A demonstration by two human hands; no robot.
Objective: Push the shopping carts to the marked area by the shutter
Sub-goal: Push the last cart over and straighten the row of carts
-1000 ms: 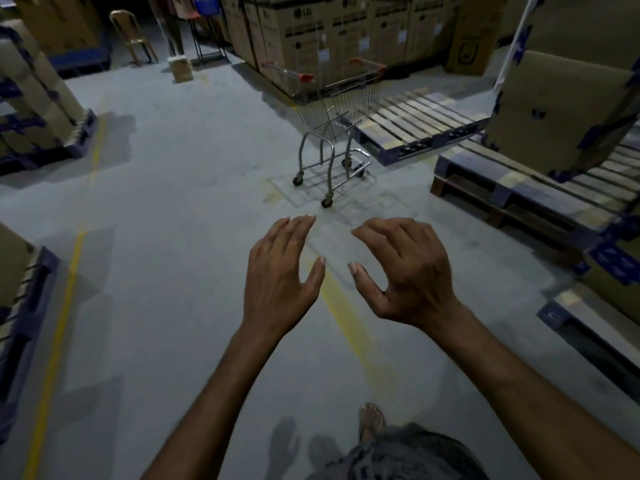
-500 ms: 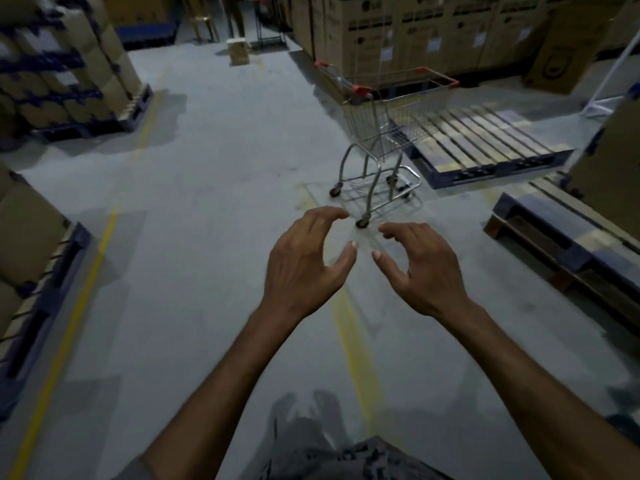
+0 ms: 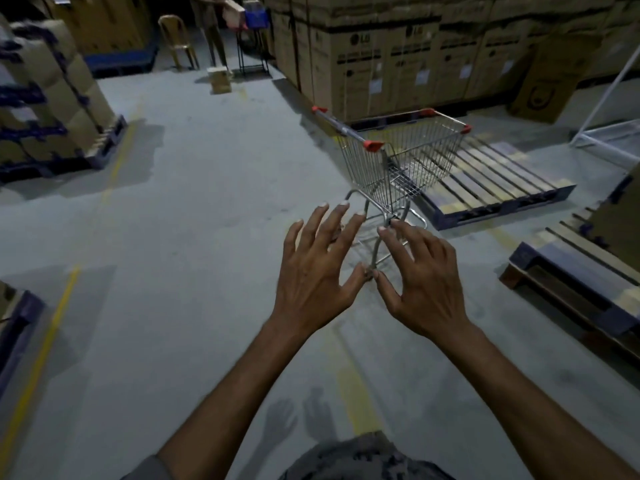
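Note:
A small wire shopping cart (image 3: 405, 157) with red corner caps stands on the grey floor ahead of me, slightly right of centre. Its handle bar runs along the left side of the basket. My left hand (image 3: 317, 271) and my right hand (image 3: 420, 277) are stretched out in front of me, palms down, fingers spread, holding nothing. Both hands are short of the cart and overlap its lower frame and wheels in the view. No shutter or marked area can be made out.
Wooden pallets (image 3: 491, 181) lie right of the cart, with another pallet (image 3: 575, 271) nearer on the right. Tall cardboard boxes (image 3: 398, 60) stand behind the cart. Stacked boxes (image 3: 45, 98) sit at left. A person (image 3: 211, 26) and a chair (image 3: 176, 39) are far back. Yellow floor lines (image 3: 48, 337) run forward.
The cart now appears larger and closer as I have walked toward it. Both hands have risen toward it and their fingers have spread wider.

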